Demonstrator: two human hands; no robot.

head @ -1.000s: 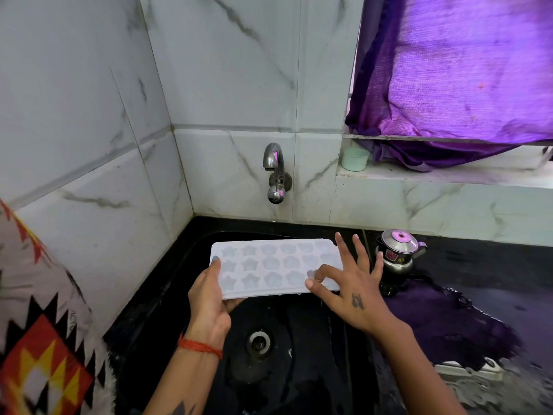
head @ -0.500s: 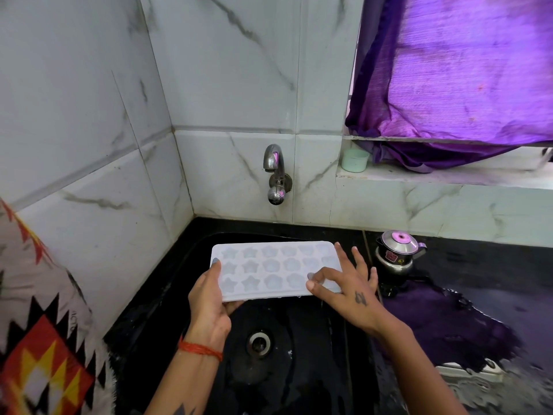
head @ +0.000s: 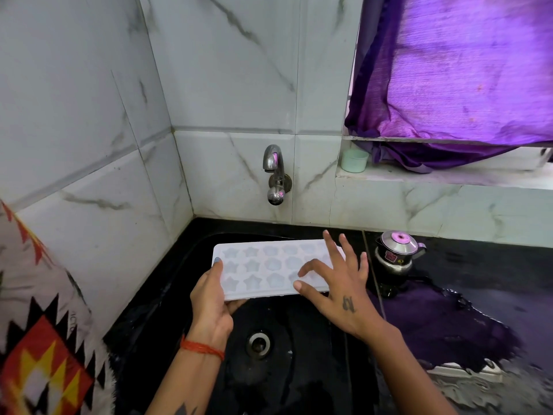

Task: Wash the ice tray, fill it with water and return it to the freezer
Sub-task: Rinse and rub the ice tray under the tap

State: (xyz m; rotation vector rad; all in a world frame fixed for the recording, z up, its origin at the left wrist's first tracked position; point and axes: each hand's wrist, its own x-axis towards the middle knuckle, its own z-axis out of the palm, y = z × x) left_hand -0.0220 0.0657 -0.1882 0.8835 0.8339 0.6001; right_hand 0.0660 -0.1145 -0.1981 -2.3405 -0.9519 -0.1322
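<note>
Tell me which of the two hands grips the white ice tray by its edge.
The left hand, with the red thread at its wrist, grips the white ice tray at its left end. The right hand only lies spread over the right end.

Open sink (head: pixel 179 295) below tray (head: pixel 263 265) (tap (head: pixel 275 175) above)

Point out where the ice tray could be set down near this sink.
Free: the black sink floor around the drain, below the ice tray, which the left hand grips. Also the wet counter right of the small steel kettle. Crowded: the ledge corner by the green cup and purple curtain.
</note>
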